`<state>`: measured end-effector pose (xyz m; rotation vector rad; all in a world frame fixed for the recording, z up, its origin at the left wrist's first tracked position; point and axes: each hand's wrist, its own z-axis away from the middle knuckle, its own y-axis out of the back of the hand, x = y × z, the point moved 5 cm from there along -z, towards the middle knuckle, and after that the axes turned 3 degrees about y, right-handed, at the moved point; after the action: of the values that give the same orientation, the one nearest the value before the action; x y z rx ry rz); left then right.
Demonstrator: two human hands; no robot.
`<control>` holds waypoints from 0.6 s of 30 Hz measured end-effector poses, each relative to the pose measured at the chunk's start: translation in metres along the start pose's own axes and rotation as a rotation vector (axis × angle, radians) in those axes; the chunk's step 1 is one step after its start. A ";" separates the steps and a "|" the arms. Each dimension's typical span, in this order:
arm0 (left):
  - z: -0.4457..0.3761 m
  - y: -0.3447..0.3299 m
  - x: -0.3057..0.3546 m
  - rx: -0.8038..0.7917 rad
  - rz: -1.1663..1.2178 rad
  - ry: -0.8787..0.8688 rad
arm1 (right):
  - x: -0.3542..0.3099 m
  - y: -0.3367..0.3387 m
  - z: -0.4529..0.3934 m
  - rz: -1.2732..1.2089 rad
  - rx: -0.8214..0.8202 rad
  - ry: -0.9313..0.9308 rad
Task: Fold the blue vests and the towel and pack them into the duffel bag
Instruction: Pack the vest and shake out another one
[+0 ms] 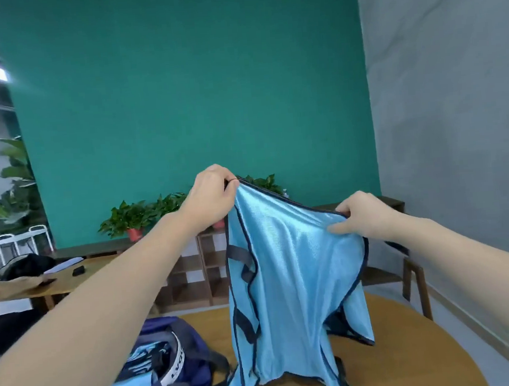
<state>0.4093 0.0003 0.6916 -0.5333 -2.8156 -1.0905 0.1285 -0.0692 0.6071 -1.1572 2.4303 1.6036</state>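
A shiny light-blue vest (287,281) with dark navy trim hangs in the air above the round wooden table (405,348). My left hand (212,196) pinches its upper left edge and my right hand (361,215) pinches its upper right edge, so the cloth is stretched between them. Its lower end touches the tabletop. The navy duffel bag (181,363) lies open at the lower left, with light-blue cloth (144,353) inside. No towel shows.
A low wooden shelf unit (198,273) with potted plants (130,217) runs along the green wall. A second table (68,277) at the left carries a dark bag and small items. A wooden stool (416,286) stands beyond the table at the right.
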 end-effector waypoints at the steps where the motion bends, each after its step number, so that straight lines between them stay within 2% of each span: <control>1: -0.004 0.008 -0.001 -0.001 -0.005 0.001 | -0.002 0.010 0.000 0.000 0.011 -0.005; 11: -0.023 0.070 -0.012 -0.053 -0.062 0.039 | -0.031 0.097 -0.002 -0.094 0.176 -0.018; 14: -0.020 0.087 -0.008 -0.019 -0.074 0.030 | -0.041 0.110 -0.004 -0.039 0.192 0.012; 18: -0.010 0.094 -0.006 -0.085 -0.180 -0.039 | -0.042 0.123 -0.005 0.040 0.211 0.049</control>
<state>0.4472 0.0558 0.7579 -0.3146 -2.9081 -1.2490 0.0899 -0.0240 0.7224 -1.1330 2.5915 1.3020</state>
